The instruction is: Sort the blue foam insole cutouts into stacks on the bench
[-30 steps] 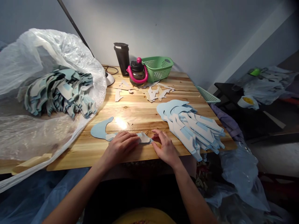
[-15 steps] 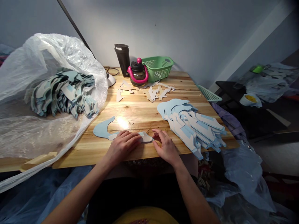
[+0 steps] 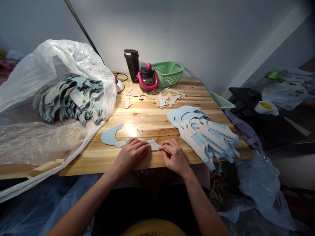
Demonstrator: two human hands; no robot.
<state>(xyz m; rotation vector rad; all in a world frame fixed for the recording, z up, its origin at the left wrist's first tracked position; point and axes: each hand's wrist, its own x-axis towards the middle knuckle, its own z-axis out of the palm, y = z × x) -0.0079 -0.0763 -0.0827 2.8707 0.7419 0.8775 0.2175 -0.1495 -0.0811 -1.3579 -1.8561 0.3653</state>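
The left hand (image 3: 134,152) lies palm down, its fingers together and laid out straight, over the middle of a pale-blue, hook-shaped cutout (image 3: 109,137) faced partly with a white strip; it seems to serve as a weight, keeping the piece from sliding, though its thumb is hidden. The right hand (image 3: 174,155) is drawn into a pinch, thumb and forefinger meeting at the cutout's narrow right end, a hold that suits fine work on an edge; whether it has a loose flap of the strip between the fingertips is too small to tell. The cutout rests flat on the wooden tabletop (image 3: 145,121), near the front edge, its broad curved end lying free to the left of the hands. Just to the right, a fanned stack of similar blue-and-white cutouts (image 3: 201,134) sits within easy reach, the narrow ends pointing toward the front right corner, perhaps so that each can be lifted singly. To the left, a clear plastic bag (image 3: 81,50) gapes toward the table, with many more cutouts (image 3: 73,98) bunched inside it. Beyond the hands, 2 loose groups of paper scraps (image 3: 161,98) lie out of the working space. Against the wall stand a black tumbler (image 3: 132,67), a pink-handled jug (image 3: 147,80) and a green perforated basket (image 3: 169,78), apparently set back to leave the front free.
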